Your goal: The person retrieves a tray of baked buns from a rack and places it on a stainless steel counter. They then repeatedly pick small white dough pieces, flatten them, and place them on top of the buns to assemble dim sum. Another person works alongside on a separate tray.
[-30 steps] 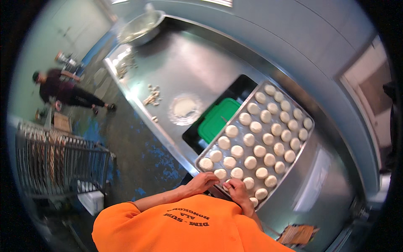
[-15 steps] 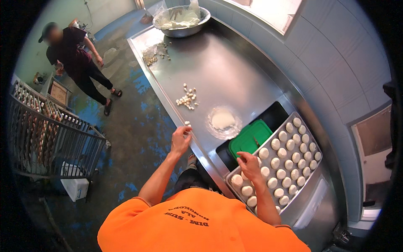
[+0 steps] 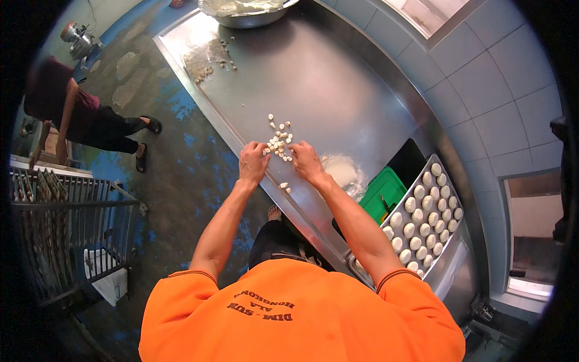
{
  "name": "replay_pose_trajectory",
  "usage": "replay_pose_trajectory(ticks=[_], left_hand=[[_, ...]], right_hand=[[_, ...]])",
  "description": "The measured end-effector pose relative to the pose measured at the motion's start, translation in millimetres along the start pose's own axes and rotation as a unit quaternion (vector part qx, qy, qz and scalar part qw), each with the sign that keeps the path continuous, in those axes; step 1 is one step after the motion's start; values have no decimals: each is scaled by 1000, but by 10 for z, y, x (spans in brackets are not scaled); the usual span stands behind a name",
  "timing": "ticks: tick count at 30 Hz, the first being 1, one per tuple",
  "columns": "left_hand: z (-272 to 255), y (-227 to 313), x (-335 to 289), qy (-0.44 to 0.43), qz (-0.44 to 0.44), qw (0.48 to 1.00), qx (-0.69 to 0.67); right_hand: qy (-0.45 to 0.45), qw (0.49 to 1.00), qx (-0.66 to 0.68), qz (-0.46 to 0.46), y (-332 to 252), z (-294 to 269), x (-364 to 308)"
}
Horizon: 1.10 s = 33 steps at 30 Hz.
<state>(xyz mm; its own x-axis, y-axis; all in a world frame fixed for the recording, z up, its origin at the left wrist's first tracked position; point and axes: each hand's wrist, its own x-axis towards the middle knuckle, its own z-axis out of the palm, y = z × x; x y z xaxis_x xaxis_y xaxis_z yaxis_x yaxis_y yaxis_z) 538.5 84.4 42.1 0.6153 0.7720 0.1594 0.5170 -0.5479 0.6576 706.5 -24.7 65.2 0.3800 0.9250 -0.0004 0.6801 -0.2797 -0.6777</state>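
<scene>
left hand (image 3: pixel 253 163) curled, right hand (image 3: pixel 307 161) bent; both grips i cannot tell | small off-white rounded pieces (image 3: pixel 278 145) between them | near shiny steel bench (image 3: pixel 319 78) left long edge, probably for easy reach

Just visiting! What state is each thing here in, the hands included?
Small pale pieces: loose, mostly heaped
Left hand: fingers bent beside the pieces; grip unclear
Right hand: fingers bent, opposite the left; grip unclear
Metal tray: loaded with white rounds, partly hidden
White rounds: mostly spaced apart
Metal basin: upright, partly out of view
Barred rack: upright
Co-worker: on their feet
</scene>
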Motion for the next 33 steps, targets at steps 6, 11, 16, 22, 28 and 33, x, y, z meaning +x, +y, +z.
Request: replay_pose_trajectory(ticks=[6, 11, 16, 22, 28, 33], left_hand=[[225, 117, 249, -10, -13, 999, -42], [299, 183, 311, -50, -6, 999, -20], [166, 169, 323, -48, 36, 996, -73], [-162, 259, 11, -117, -114, 936, -312], [-450, 374, -459, -229, -217, 848, -427], [-279, 691, -755, -285, -233, 808, -460]], right_hand=[[-57, 996, -67, -10, 85, 138, 412], [-25, 996, -81, -2, 147, 193, 342], [41, 999, 13, -13, 71, 83, 221], [42, 948, 246, 200, 21, -522, -682], [161, 938, 151, 267, 370, -901, -1519], [112, 975, 38, 190, 504, -885, -1546]])
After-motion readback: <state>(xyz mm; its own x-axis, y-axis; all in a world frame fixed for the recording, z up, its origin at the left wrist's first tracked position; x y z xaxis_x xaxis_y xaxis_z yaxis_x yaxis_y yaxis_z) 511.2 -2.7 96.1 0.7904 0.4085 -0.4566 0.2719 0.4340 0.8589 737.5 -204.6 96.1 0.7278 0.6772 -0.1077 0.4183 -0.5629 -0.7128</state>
